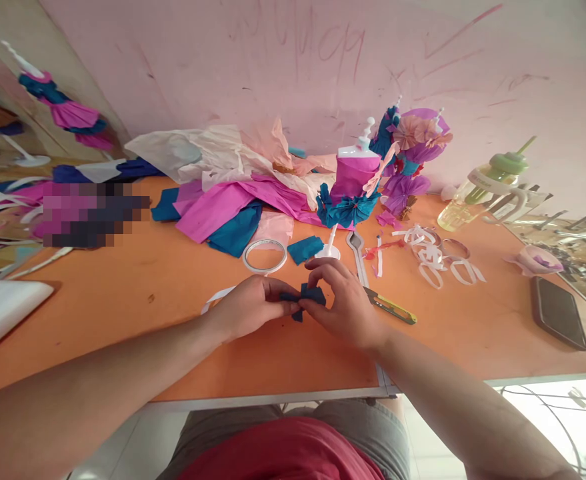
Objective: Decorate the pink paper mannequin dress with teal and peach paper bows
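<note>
A small piece of dark blue crepe paper (313, 293) is pinched between both hands over the orange table (173, 360). My left hand (253, 307) grips its left end between thumb and fingers. My right hand (345, 303) holds the other side, thumb below and forefinger arched above. Just beyond stands a small white mannequin (360, 148) wrapped in magenta paper with blue pleated paper round its lower edge. A folded blue paper piece (305, 250) and a roll of tape (265, 257) lie behind my hands. Right of my right hand lies a yellow-green box cutter (391, 307).
Magenta, blue and cream paper sheets (217, 207) are heaped by the wall. Curled white strips (427, 253), a lidded drink jug (483, 187) and a phone (559, 312) lie or stand to the right. A white object (7, 310) sits at the left edge.
</note>
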`<control>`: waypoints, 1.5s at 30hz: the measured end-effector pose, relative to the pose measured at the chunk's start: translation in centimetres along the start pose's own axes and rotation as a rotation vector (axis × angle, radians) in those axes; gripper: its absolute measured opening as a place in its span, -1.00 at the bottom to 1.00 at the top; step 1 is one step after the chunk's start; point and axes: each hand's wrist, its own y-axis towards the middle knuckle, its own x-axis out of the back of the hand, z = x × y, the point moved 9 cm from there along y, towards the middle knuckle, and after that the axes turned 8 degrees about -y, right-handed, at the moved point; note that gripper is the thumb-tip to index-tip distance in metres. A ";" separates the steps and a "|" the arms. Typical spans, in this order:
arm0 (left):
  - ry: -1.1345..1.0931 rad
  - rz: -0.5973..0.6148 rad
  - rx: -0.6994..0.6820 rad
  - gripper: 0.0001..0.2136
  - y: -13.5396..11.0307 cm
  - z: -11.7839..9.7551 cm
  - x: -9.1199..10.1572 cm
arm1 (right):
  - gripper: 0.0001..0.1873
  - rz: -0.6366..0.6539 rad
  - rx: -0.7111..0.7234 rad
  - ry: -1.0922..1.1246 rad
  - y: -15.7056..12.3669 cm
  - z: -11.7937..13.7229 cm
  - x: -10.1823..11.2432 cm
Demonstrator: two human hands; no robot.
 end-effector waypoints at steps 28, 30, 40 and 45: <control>-0.535 0.080 -0.073 -0.48 -0.4 -2.3 1.2 | -0.87 -0.001 -0.122 0.187 0.5 -1.6 0.8; -0.351 0.016 -0.198 -0.43 -0.3 -3.0 1.9 | -0.82 0.075 -0.234 0.231 0.3 -2.6 0.0; -0.129 -0.126 -0.049 -0.67 -0.2 -1.4 1.6 | -0.64 0.166 -0.258 0.296 -0.5 -1.6 -1.6; -0.086 -0.113 -0.045 -0.68 -0.1 -1.3 1.3 | -0.75 0.152 -0.268 0.257 -0.4 -2.1 -2.0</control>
